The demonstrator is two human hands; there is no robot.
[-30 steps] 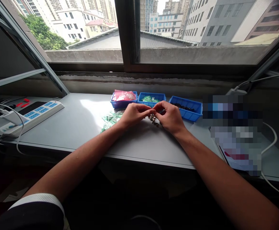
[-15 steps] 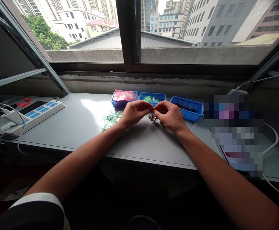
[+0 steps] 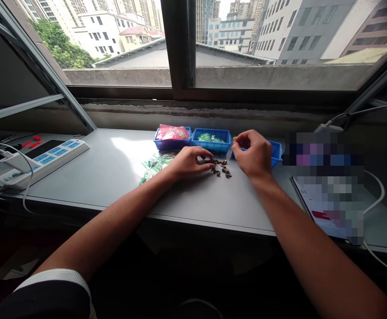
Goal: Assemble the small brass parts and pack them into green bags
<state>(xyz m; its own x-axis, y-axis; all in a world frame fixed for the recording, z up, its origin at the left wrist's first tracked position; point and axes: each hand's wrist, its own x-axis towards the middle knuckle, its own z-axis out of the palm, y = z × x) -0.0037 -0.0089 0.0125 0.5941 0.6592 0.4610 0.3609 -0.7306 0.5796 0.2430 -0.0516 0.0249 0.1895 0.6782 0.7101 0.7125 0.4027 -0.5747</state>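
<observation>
Grey ledge: small parts between hands

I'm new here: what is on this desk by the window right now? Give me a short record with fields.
Left hand: open, resting on the grey table, fingertips at a pile of small dark parts
Right hand: curled shut over the right blue bin; any content hidden
Other bins: bin of pink bags, bin of green bags
By left wrist: loose green bags
Far left: power strip
</observation>
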